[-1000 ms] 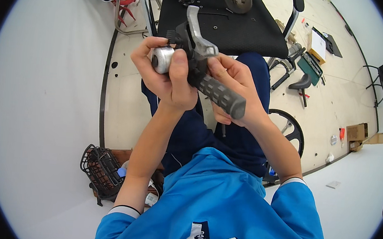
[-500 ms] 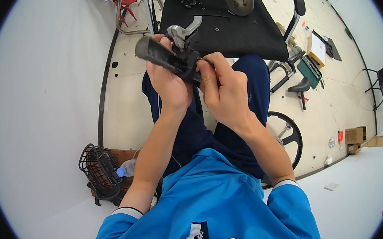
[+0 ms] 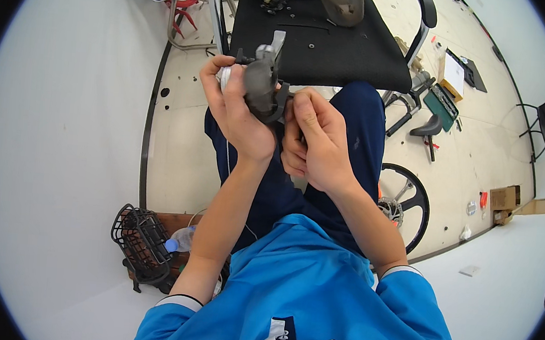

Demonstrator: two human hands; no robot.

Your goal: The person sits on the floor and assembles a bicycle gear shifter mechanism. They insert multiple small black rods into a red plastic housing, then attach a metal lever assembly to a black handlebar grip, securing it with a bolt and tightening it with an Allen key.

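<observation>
Above my knees, my left hand point(image 3: 243, 117) is wrapped round a dark bicycle part point(image 3: 261, 90). A silver lever point(image 3: 278, 40) juts from its far end, and the rounded dark end faces me, blurred by motion. Something white point(image 3: 225, 75) shows by my left fingers. My right hand point(image 3: 322, 139) is closed at the part's right edge, thumb and forefinger pressed together, the other fingers curled beneath. What sits in that pinch is mostly hidden.
A black chair seat point(image 3: 322, 51) with small loose hardware stands just ahead. A spoked wheel point(image 3: 417, 205) lies right of my leg. Further right are a bicycle saddle point(image 3: 427, 125) and a green tool case point(image 3: 442, 107). A black wire basket point(image 3: 143, 240) and a bottle point(image 3: 182, 238) are at lower left.
The dark part has been turned in my left hand, so its long hollow side no longer shows and its lever points more upright. My right fingers have shifted and curled lower beside it.
</observation>
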